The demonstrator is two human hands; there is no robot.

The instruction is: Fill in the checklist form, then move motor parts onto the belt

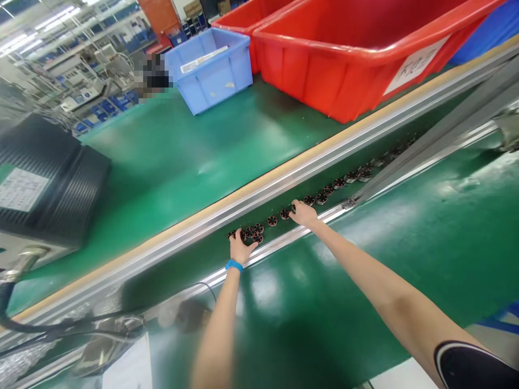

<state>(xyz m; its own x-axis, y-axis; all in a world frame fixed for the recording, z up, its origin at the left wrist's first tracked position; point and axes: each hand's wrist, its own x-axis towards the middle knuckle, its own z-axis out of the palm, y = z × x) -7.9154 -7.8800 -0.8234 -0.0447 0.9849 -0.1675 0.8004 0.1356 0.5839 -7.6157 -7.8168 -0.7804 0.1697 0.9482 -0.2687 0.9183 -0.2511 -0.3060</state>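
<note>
Several small round motors [272, 221], black with copper-coloured segments, lie in a slanting line along the dark green channel. My left hand [240, 249], with a blue band [234, 265] at its wrist, reaches over the left end of this line. Its thumb is spread from the fingers, and the fingertips touch the motors beside a small cluster [258, 229]. Farther right, my right hand [304, 213] has its fingers curled down around one motor, which they mostly cover. Another motor [285, 214] sits just left of it, and more motors [321, 199] continue to the right.
Metal rails [279, 186] border the channel, and a grey beam [430, 129] crosses it at right. Beyond are a green bench [194, 156], a blue bin [219, 81] and red bins [324, 75]. A black machine [52, 178] with cables stands left. Paper [130, 367] lies near the bottom.
</note>
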